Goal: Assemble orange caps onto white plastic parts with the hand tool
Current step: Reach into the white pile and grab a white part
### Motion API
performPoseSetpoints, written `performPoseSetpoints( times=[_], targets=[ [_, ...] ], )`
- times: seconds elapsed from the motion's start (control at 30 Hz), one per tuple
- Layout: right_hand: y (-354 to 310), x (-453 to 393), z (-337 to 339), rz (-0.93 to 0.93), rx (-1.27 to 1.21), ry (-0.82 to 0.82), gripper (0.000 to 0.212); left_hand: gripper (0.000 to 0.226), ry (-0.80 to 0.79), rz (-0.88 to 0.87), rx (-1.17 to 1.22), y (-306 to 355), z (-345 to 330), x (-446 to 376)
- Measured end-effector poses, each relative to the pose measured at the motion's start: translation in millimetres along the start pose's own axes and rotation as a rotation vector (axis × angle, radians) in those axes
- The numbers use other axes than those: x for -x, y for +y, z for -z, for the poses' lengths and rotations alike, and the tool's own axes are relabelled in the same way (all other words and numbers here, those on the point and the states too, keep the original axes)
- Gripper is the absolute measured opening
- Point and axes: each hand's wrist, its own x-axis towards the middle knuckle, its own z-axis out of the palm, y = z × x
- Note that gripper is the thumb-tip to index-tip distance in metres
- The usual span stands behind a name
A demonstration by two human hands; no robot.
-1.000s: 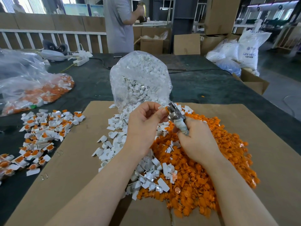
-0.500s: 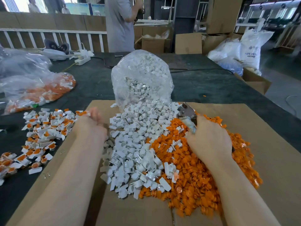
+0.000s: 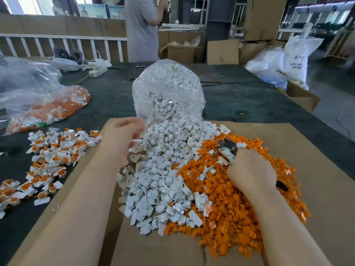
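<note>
Right hand [image 3: 251, 174] curled round the hand tool [image 3: 226, 149], gripping its handle over the heap of orange caps [image 3: 240, 204], metal head pointing up and away, a dark handle end poking out past the wrist side. Left hand [image 3: 120, 140] blurred at the left edge of the white plastic parts [image 3: 163, 169], fingers loosely bent above the pile; cannot tell whether anything is pinched between them. White heap and orange heap lying side by side and mingling along their seam, both on a brown cardboard sheet [image 3: 307, 169] spread over a dark table [image 3: 240, 100]. Just behind the white heap, a clear plastic bag [image 3: 167, 89] standing upright, mouth toward the camera, spilling more white pieces onto the cardboard. Left of the cardboard, on the dark surface, a loose spread of assembled pieces [image 3: 53, 150], white bodies with orange caps fitted. Farther left and back, another clear bag [image 3: 48, 106] holding orange and white pieces. At the far edge of the table, a white power strip [image 3: 98, 71] with its cable. Beyond the table, a standing person [image 3: 141, 29] in a grey shirt, cardboard boxes [image 3: 222, 51] and white sacks [image 3: 296, 58] on the floor to the right.
</note>
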Motion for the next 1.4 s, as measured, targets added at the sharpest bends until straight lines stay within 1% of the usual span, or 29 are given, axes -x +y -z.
performPoseSetpoints(
  times=[0.07,0.1,0.13,0.17,0.2,0.27,0.33,0.4,0.5,0.57,0.63,0.8,0.9,1.0,1.1,1.27,1.33,1.4],
  targets=[
    [1,-2,-3,0.000,0.024,-0.013,0.032,0.005,-0.274,-0.080,-0.488,-5,-11,9],
    [1,-3,-5,-0.001,0.027,-0.020,0.031,0.006,-0.381,-0.078,-0.645,-6,-16,15],
    [2,-3,-5,-0.002,0.024,-0.023,0.030,0.007,-0.448,-0.075,-0.735,-8,-23,20],
    [2,-4,-6,-0.002,0.017,-0.023,0.028,0.007,-0.461,-0.089,-0.824,-11,-29,21],
    [2,-5,-6,-0.001,0.009,-0.019,0.026,0.006,-0.441,-0.132,-0.930,-11,-34,26],
    [3,-6,-7,-0.004,-0.006,0.002,0.021,0.012,-0.373,-0.216,-1.102,-13,-39,27],
    [4,-6,-7,-0.015,-0.018,0.027,0.017,0.016,-0.343,-0.250,-1.180,-10,-41,31],
    [3,-6,-7,-0.017,-0.033,0.041,0.017,0.014,-0.328,-0.258,-1.196,-11,-40,29],
    [1,-4,-7,0.003,-0.066,0.100,0.018,0.004,-0.317,-0.246,-1.173,-11,-40,27],
    [1,-3,-6,0.005,-0.091,0.172,0.014,0.010,-0.342,-0.234,-1.201,-11,-39,27],
    [1,-3,-4,0.012,-0.144,0.227,0.018,0.015,-0.372,-0.242,-1.247,-11,-37,27],
    [-2,-4,-2,0.124,-0.274,0.268,0.009,0.008,-0.354,-0.242,-1.235,-8,-39,26],
    [-3,-5,-4,0.145,-0.304,0.300,0.019,0.010,-0.359,-0.231,-1.214,-7,-38,27],
    [-4,-4,-6,0.164,-0.352,0.335,0.028,0.014,-0.370,-0.262,-1.277,-9,-36,26],
    [-6,-5,-8,0.182,-0.407,0.330,0.021,0.016,-0.331,-0.274,-1.324,-13,-40,28],
    [-7,-5,-11,0.213,-0.439,0.342,0.018,0.012,-0.310,-0.263,-1.189,-16,-43,26],
    [-7,-5,-11,0.218,-0.474,0.343,0.016,0.007,-0.294,-0.242,-1.025,-15,-40,24],
    [-6,-5,-10,0.232,-0.522,0.352,0.016,0.006,-0.288,-0.207,-0.749,-12,-38,24]
  ],
)
